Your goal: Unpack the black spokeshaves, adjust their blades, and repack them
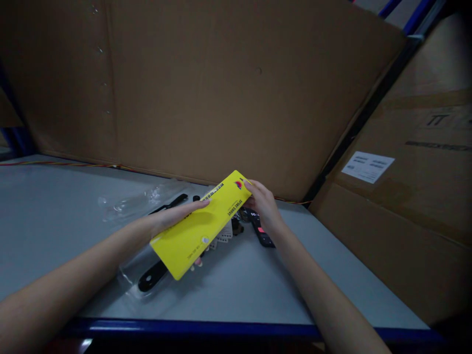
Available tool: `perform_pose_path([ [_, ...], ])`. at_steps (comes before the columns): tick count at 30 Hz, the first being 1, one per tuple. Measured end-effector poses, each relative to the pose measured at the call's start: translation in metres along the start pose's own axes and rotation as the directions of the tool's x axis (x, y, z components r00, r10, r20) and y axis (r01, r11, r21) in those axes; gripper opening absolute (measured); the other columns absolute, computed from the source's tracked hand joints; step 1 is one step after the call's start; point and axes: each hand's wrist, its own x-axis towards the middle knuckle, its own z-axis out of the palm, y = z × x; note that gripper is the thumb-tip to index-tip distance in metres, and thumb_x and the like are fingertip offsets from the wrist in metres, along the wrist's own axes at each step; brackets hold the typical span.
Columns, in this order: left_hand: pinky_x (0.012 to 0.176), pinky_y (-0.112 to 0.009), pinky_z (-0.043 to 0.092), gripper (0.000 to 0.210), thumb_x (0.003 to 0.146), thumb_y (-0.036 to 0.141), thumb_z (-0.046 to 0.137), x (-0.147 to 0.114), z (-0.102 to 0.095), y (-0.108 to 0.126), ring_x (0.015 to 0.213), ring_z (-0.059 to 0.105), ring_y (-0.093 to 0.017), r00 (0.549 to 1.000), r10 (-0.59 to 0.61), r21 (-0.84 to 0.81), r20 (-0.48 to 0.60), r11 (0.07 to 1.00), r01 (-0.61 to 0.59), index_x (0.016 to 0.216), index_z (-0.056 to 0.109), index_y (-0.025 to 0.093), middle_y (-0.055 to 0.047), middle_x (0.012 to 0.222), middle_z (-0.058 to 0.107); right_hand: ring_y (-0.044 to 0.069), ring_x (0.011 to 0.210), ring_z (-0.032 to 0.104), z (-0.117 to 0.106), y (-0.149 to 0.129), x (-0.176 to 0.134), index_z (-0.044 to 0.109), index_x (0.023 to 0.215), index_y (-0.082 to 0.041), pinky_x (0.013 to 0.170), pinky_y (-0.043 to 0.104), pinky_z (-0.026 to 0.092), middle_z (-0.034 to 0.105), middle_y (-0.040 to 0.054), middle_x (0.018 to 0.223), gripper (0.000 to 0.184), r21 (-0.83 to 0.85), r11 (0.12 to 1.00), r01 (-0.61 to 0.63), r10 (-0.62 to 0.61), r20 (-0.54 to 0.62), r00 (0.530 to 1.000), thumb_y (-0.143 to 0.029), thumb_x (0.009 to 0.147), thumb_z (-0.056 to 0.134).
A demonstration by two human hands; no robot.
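Note:
Both hands hold a yellow packaging card (206,226), tilted above the table, with "SPOKE SHAVE" printed on it. My left hand (173,216) grips its left long edge, thumb on top and fingertips showing below the near edge. At the upper right corner, my right hand (263,204) is closed on the card; some of its fingers are behind it. Partly hidden under the card lies a black handle with a hole (149,278), in or on clear plastic. White printed tags (224,235) poke out beneath the card.
A dark phone-like device (263,238) with a lit screen lies by my right wrist. Clear plastic wrapping (142,199) and a black tool (175,202) are behind my left hand. Cardboard (206,88) walls the back; a large box (401,206) stands right. The table has a blue front edge (191,327).

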Motion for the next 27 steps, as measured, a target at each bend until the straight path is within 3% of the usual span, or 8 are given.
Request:
perform_pose_path([
  [4,0.059,-0.036,0.051,0.049,0.071,0.055,0.053,0.002,-0.008,-0.002,0.059,0.063,-0.022,0.999,0.038,-0.009,0.017,0.999,-0.038,0.095,0.061,0.013,-0.009,0.068,0.067,0.019,0.074,0.063,0.014,-0.003,-0.013,0.06,0.097,-0.022,0.059,0.028,0.05,0.066,0.0051,0.091,0.04,-0.065,0.998,0.013,-0.007,0.093,0.996,-0.047,0.066,0.062],
  [8,0.057,-0.036,0.051,0.048,0.071,0.057,0.051,0.005,-0.013,-0.003,0.056,0.064,-0.024,1.0,0.025,0.084,0.008,0.996,-0.026,0.086,0.062,0.013,-0.01,0.063,0.066,0.018,0.07,0.063,0.023,0.001,-0.018,0.058,0.103,-0.022,0.053,0.026,0.05,0.065,0.0051,0.09,0.045,-0.107,0.994,0.032,-0.013,0.174,0.985,-0.045,0.065,0.063],
  [14,0.057,-0.036,0.051,0.042,0.073,0.054,0.051,0.006,-0.016,-0.003,0.056,0.065,-0.023,1.0,0.019,0.171,0.021,0.985,-0.023,0.084,0.06,0.015,-0.009,0.062,0.067,0.019,0.08,0.062,0.027,0.006,-0.022,0.052,0.116,-0.024,0.056,0.026,0.051,0.064,0.0052,0.1,0.056,-0.127,0.99,0.062,-0.034,0.209,0.977,-0.04,0.064,0.065],
  [19,0.059,-0.035,0.051,0.037,0.072,0.046,0.057,0.008,-0.018,-0.005,0.058,0.065,-0.023,1.0,0.029,0.142,0.006,0.989,-0.029,0.091,0.059,0.014,-0.009,0.068,0.068,0.02,0.085,0.062,0.029,0.003,-0.022,0.036,0.131,-0.022,0.064,0.029,0.052,0.061,0.0076,0.109,0.078,-0.073,0.997,-0.036,0.05,0.193,0.98,-0.035,0.062,0.069],
  [22,0.058,-0.034,0.052,0.033,0.073,0.037,0.059,0.006,-0.012,-0.005,0.059,0.065,-0.023,0.988,0.149,0.092,-0.029,0.985,-0.146,0.095,0.057,0.012,-0.01,0.072,0.069,0.019,0.083,0.063,0.031,-0.001,-0.023,0.021,0.136,-0.023,0.069,0.032,0.053,0.056,0.0099,0.117,0.086,0.066,0.988,-0.14,0.127,0.174,0.977,-0.034,0.065,0.068],
  [25,0.058,-0.033,0.052,0.035,0.073,0.034,0.059,0.004,-0.009,-0.002,0.06,0.065,-0.022,0.918,0.356,0.034,-0.177,0.934,-0.356,0.099,0.056,0.011,-0.011,0.073,0.069,0.018,0.077,0.064,0.033,-0.005,-0.03,0.026,0.133,-0.024,0.066,0.032,0.053,0.055,0.0114,0.118,0.077,0.086,0.967,-0.242,0.212,0.265,0.941,-0.041,0.069,0.065],
  [27,0.06,-0.032,0.052,0.038,0.073,0.032,0.06,0.004,-0.009,0.001,0.062,0.065,-0.022,0.81,0.488,0.01,-0.327,0.858,-0.513,0.103,0.054,0.011,-0.011,0.074,0.069,0.017,0.073,0.065,0.036,-0.006,-0.037,0.041,0.124,-0.022,0.064,0.03,0.054,0.058,0.0111,0.113,0.062,0.004,0.952,-0.307,0.273,0.446,0.852,-0.045,0.07,0.062],
])
